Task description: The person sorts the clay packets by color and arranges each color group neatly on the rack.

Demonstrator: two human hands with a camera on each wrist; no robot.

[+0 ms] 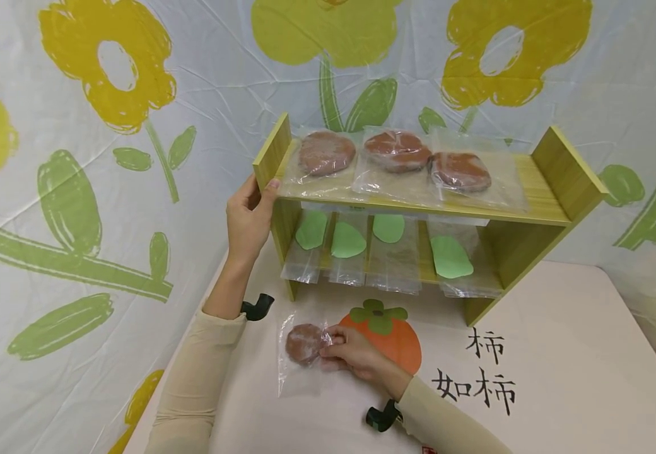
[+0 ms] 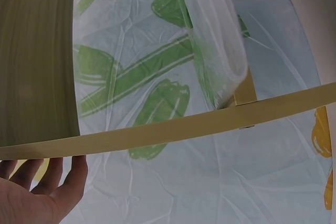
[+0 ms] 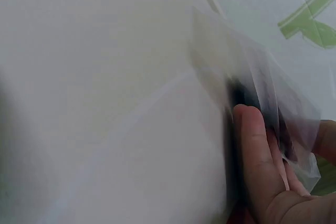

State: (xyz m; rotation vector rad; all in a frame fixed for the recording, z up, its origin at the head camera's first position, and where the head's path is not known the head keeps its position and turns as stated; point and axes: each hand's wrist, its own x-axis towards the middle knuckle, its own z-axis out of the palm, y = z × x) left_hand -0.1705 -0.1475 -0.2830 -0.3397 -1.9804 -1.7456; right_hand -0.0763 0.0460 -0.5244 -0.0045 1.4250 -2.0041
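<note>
My left hand (image 1: pixel 250 221) grips the left end of a small two-tier wooden shelf (image 1: pixel 509 221), its thumb at the front edge by the upper board. In the left wrist view its fingers (image 2: pixel 76 179) meet the shelf's edge. Lower down, over the table, my right hand (image 1: pixel 356 353) pinches the right side of a clear plastic bag with a flat, round, brown dried persimmon (image 1: pixel 303 344) in it. The right wrist view shows the bag (image 3: pixel 210 66) between thumb and fingers, its contents dark and blurred.
Three larger bagged brown discs, one a left disc (image 1: pixel 326 153), lie on the upper board. Several bagged green leaf-shaped pieces, one a right piece (image 1: pixel 451 256), are on the lower board. The tablecloth (image 1: pixel 566 353) bears a printed persimmon (image 1: pixel 402 343). A flower-patterned cloth (image 1: pixel 214 126) hangs behind.
</note>
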